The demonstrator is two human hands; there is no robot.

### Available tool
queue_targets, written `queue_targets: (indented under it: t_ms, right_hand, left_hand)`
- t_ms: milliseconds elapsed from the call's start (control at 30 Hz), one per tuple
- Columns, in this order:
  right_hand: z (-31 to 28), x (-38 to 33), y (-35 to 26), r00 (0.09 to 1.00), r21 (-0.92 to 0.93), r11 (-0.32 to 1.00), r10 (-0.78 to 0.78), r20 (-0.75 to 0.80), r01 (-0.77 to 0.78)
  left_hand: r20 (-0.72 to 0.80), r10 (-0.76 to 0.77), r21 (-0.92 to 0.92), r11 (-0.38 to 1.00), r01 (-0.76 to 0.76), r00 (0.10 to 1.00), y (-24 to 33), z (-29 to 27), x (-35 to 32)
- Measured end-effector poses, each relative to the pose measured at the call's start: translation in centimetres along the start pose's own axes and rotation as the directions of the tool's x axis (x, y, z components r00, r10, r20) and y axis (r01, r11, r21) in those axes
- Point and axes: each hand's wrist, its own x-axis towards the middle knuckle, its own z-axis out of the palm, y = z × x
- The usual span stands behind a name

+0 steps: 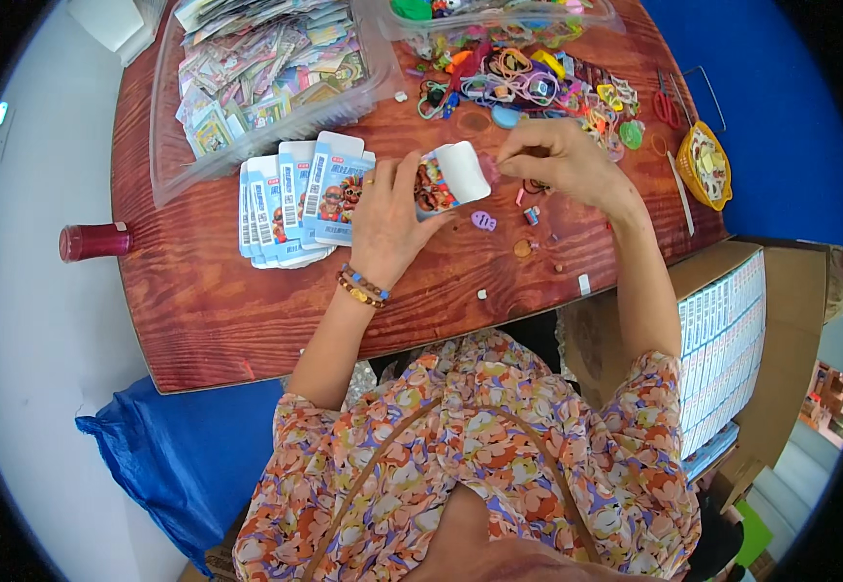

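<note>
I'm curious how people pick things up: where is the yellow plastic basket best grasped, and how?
Likely pinch the yellow plastic basket by its near rim, coming from the person's side: that curved edge is uncovered, while whitish contents occupy its middle.

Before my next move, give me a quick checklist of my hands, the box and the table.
1. Left hand holding the light-blue printed cardboard box: ok.
2. Box's white flap open: ok.
3. Right hand near the flap: ok.
4. Right hand's grip firm: cannot tell.
5. Overlapping light-blue cardboard boxes stacked squarely: not ok, fanned out.
6. Reddish wooden table free of loose trinkets: not ok.
</note>
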Motion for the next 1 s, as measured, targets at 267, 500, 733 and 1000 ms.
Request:
queue_targets:
  t_ms: [267,500,733,1000]
  right_hand:
    - [4.5,1.3,-0.6,0.997,-0.040,0.998,-0.055,0.052,0.057]
    - [5.7,-0.9,-0.7,0.972,-0.408,0.900,-0.212,-0.099,0.155]
    - [4.5,-0.7,-0.3,0.971,0.177,0.956,0.223,0.086,-0.235]
    - [5.6,-0.7,-1.2,0.928,0.145,0.922,0.337,0.161,-0.360]
  left_hand:
    - [0.021,0.046,-0.015,0.999,-0.046,0.999,0.4,0.7,-0.7]
    - [-0.015,-0.034,-0.014,0.999,0.034,0.999,0.5,1.1,-0.9]
    - [-0.013,0.022,0.004,1.000,-0.022,1.000,-0.2,1.6,-0.8]
    - [-0.006,0.014,-0.046,0.999,-0.015,1.000,0.5,1.9,-0.2]
